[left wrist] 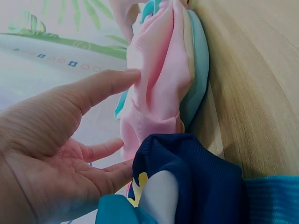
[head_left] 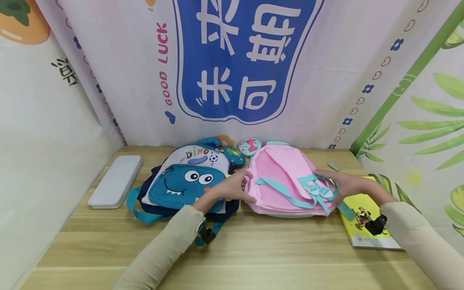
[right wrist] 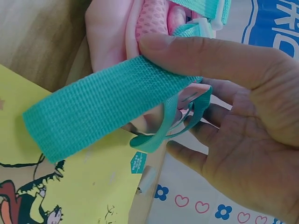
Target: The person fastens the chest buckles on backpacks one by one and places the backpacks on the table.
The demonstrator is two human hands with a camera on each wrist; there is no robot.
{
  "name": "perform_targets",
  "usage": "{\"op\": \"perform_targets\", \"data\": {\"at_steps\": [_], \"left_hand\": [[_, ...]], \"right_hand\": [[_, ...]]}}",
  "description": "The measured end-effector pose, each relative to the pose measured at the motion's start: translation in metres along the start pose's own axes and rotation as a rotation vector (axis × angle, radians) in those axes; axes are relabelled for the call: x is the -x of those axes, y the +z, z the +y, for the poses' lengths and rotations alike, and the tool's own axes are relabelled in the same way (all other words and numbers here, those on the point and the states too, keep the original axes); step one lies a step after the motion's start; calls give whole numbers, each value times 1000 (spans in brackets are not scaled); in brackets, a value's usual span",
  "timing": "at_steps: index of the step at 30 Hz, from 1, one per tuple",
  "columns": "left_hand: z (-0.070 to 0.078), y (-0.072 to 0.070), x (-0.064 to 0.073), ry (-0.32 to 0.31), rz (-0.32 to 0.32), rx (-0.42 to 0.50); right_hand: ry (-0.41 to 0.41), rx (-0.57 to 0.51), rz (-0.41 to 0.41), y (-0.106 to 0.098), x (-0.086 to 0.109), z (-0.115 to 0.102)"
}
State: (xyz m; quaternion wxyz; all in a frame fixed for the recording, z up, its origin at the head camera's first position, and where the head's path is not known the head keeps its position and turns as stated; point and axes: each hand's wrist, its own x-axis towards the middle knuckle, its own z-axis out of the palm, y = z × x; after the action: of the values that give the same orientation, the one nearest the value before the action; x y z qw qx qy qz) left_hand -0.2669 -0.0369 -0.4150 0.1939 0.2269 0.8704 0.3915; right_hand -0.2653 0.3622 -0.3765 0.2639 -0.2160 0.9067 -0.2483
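Observation:
A pink backpack [head_left: 272, 189] with turquoise straps lies on the table, its shoulder straps facing up. At its left side is my left hand [head_left: 232, 187], fingers spread and thumb extended, the thumb tip touching the pink fabric [left wrist: 159, 60]. My right hand [head_left: 342, 185] spans the right side, thumb against the padded edge and fingers stretched beyond it. In the right wrist view, a loose turquoise strap [right wrist: 103, 107] hangs below the right thumb. Beside my left hand sits a blue dinosaur backpack [head_left: 181, 185], overlapped by my wrist.
A white case [head_left: 116, 181] lies at the far left. Partly under my right forearm is a yellow book [head_left: 359, 217], with a small grey eraser-like block [head_left: 333, 166] behind it. Two round pouches, one teal [head_left: 234, 156] and one pink-patterned [head_left: 250, 147], lie between the bags. A printed curtain [head_left: 137, 80] stands behind.

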Motion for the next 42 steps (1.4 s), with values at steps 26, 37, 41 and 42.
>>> {"op": "perform_targets", "data": {"at_steps": [26,37,41,42], "left_hand": [[7,-10,1,-55,-56,1],[35,-17,-15,42,-41,-77],[45,-13,-26,118,-28,-60],[48,-12,-30,134,-23,-60]], "right_hand": [[84,-17,-35,-4,-8,10],[28,84,-26,-4,-19,10],[23,88,-22,-4,-20,12],[20,89,-21,-4,-19,12]]}}
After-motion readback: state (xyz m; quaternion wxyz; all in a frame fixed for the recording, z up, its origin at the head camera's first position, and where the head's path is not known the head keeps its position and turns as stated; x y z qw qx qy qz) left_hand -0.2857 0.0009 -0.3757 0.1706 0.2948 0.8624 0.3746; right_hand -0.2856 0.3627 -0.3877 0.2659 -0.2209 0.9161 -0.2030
